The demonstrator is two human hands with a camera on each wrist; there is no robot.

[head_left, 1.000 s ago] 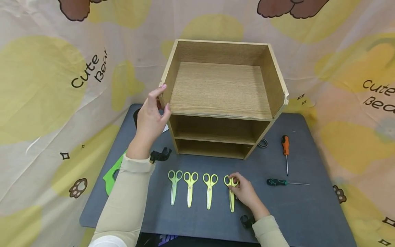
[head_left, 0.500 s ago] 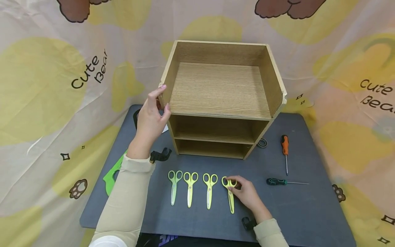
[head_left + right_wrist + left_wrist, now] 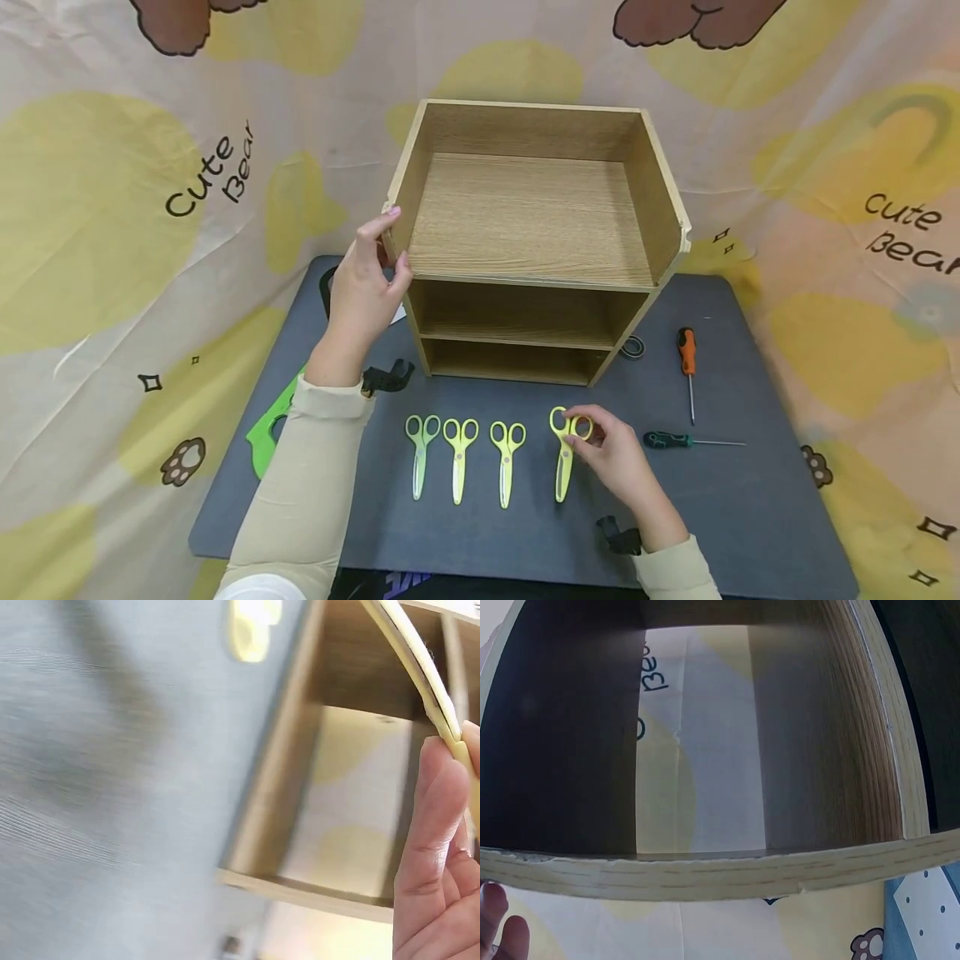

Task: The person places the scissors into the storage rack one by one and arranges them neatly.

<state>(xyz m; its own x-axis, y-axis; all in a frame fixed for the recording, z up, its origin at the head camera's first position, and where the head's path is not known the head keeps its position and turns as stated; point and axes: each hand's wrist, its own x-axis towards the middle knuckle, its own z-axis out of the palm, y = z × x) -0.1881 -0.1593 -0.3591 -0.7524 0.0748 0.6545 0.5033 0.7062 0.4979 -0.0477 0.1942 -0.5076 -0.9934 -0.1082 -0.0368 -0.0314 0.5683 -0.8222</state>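
My right hand pinches a pair of yellow scissors by the handle loops, blades pointing toward the table's front. In the right wrist view, thumb and fingers squeeze the scissors above the grey tabletop. To their left lie three more pairs in a row: pale green scissors, yellow scissors and another yellow pair. My left hand grips the left side panel of a wooden shelf unit; its fingertips show beside the panel edge in the left wrist view.
On the right of the table lie an orange-handled screwdriver and a green-handled screwdriver. Dark rings lie beside the shelf unit's right side. A bright green object is partly hidden behind the left forearm. Patterned cloth surrounds the table.
My right hand has moved up and to the right with the rightmost yellow scissors, widening the gap to the other pairs. The left hand stays on the shelf unit.
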